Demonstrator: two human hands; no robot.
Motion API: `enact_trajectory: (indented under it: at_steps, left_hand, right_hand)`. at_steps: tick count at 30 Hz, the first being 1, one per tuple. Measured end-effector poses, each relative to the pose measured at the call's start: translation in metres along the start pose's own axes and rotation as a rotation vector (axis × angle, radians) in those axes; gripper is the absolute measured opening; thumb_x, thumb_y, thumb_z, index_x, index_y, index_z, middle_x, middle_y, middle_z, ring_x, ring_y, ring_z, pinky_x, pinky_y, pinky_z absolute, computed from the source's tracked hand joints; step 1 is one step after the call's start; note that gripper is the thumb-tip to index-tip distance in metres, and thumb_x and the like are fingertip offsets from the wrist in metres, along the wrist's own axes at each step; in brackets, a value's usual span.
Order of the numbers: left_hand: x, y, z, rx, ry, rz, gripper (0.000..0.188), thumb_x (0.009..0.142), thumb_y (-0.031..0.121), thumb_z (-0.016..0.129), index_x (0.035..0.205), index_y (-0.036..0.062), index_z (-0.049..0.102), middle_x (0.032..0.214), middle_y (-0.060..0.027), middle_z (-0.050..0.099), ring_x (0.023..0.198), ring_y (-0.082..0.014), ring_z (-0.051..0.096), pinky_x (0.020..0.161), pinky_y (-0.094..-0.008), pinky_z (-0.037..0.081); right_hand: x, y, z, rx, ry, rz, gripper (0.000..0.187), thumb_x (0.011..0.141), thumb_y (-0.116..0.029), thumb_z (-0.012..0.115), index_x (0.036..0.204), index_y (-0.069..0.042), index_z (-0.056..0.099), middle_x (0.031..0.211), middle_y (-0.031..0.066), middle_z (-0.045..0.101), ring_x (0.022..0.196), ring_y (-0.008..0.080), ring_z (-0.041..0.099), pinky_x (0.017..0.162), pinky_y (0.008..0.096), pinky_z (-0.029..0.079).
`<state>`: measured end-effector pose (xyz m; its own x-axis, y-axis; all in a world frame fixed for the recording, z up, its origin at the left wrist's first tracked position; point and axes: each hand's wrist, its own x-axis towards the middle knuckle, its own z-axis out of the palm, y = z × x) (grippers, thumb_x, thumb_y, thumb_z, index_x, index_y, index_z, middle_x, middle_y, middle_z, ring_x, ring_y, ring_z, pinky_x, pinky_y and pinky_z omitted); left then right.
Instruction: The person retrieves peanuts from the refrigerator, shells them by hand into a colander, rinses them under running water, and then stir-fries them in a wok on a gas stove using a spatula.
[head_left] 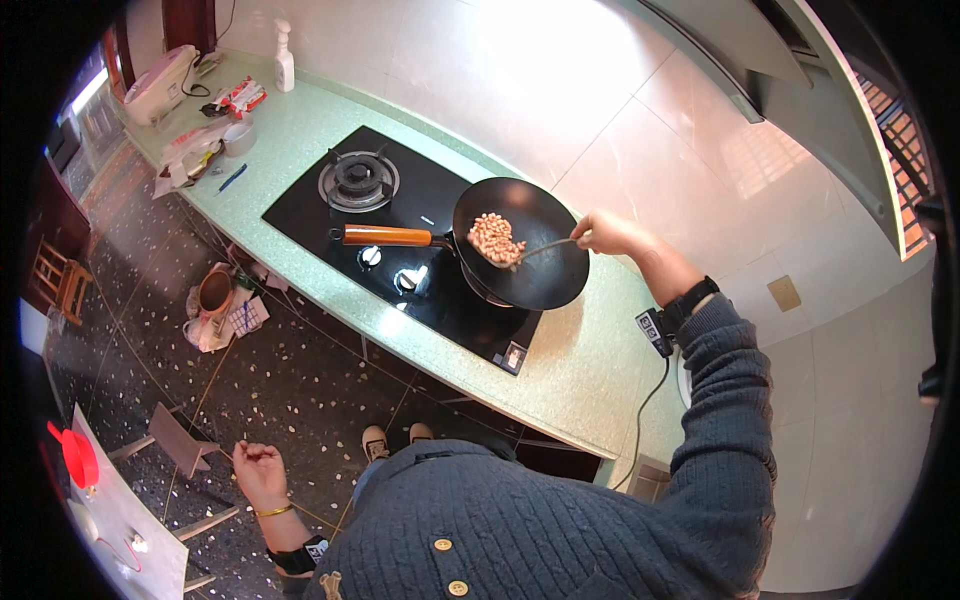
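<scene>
A black wok (545,275) with a wooden handle (390,236) sits on the right burner of the hob, tilted a little. Reddish-tan peanuts (493,238) lie heaped in its left part. My right hand (608,234), closed at the wok's right rim, grips the end of a long-handled metal utensil (548,246). The utensil's far end reaches the peanuts, which hide its shape. Low on the left, away from the counter, my left hand (260,472) hangs over the floor with palm up and fingers loosely bent, holding nothing.
The black gas hob (420,290) has a bare left burner (358,178). On the green counter (310,255) stand a spray bottle (284,62), a white bowl (239,137) and food packets (240,97). A low table with a red pan (78,458) is at lower left.
</scene>
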<state>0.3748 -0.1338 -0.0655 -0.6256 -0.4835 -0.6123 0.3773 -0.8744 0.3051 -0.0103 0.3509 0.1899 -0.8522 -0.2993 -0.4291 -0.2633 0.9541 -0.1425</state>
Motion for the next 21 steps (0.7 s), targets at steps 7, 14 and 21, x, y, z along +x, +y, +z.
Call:
enact_trajectory:
  at_steps: [7, 14, 21]
  left_hand:
    - [-0.002, 0.007, 0.006, -0.002, -0.003, 0.048, 0.014, 0.09, 0.021, 0.049, 0.081, 0.0111, 0.054, 0.064, 0.0023, 0.049, 0.06, -0.0082, 0.048, 0.062, -0.0263, 0.041]
    - [-0.001, 0.001, -0.003, -0.001, 0.026, 0.027, 0.014, 0.09, 0.021, 0.049, 0.081, 0.0111, 0.054, 0.063, 0.0025, 0.05, 0.059, -0.0084, 0.048, 0.061, -0.0267, 0.041]
    - [-0.001, -0.006, 0.014, 0.016, 0.034, 0.022, 0.014, 0.09, 0.019, 0.049, 0.08, 0.011, 0.053, 0.062, 0.0022, 0.048, 0.059, -0.0088, 0.047, 0.061, -0.0258, 0.041]
  right_hand:
    - [0.029, 0.027, -0.004, 0.064, 0.211, 0.015, 0.025, 0.072, -0.013, 0.057, 0.094, -0.006, 0.068, 0.075, 0.0122, 0.066, 0.065, 0.0209, 0.062, 0.062, 0.0336, 0.049]
    - [-0.005, 0.009, -0.012, -0.348, 0.024, 0.008, 0.025, 0.067, -0.01, 0.065, 0.091, -0.011, 0.069, 0.083, 0.0115, 0.067, 0.077, 0.0262, 0.064, 0.068, 0.0356, 0.049]
    - [-0.002, 0.015, -0.033, -0.527, -0.185, -0.063, 0.015, 0.069, -0.018, 0.062, 0.078, -0.007, 0.068, 0.073, 0.0147, 0.064, 0.066, 0.0282, 0.062, 0.06, 0.0373, 0.048]
